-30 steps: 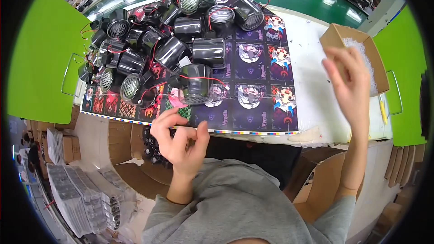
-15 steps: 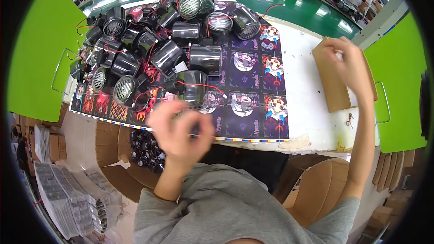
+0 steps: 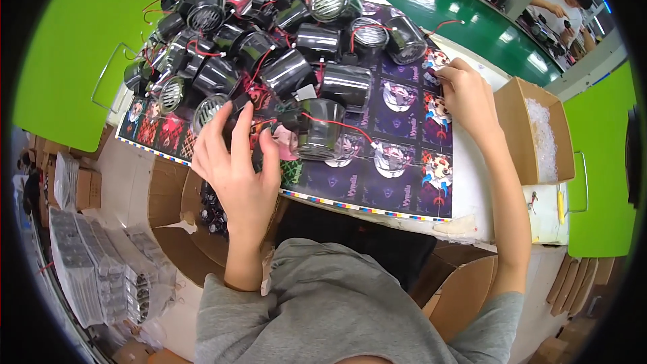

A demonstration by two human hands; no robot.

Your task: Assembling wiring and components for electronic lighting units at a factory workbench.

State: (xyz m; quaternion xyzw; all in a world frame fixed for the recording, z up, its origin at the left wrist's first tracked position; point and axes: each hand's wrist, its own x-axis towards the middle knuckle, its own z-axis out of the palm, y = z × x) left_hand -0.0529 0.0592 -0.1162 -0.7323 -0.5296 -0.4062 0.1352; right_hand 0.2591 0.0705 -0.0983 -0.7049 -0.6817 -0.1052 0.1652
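Note:
My left hand (image 3: 237, 165) is open, its fingers spread above the near edge of a heap of black cylindrical parts. Just past its fingertips is a part with a ribbed grille (image 3: 210, 109); whether they touch it I cannot tell. To the right of that hand, a glossy black cylinder (image 3: 321, 136) lies on its side, a red wire trailing from it. My right hand (image 3: 470, 98) is over the right edge of the printed sheet (image 3: 357, 185), its fingertips pinched together. What they hold, if anything, is hidden.
A cardboard box (image 3: 519, 128) of small clear pieces stands at the right, with a yellow tool (image 3: 561, 206) near it. Green panels (image 3: 74, 47) flank the table. Below is an open carton (image 3: 182, 229) of black parts. Another person (image 3: 563, 10) works at the far right.
My right hand has come left from over the cardboard box to the sheet's edge. My left hand has moved forward and left, its fingers spreading. The whole view has shifted.

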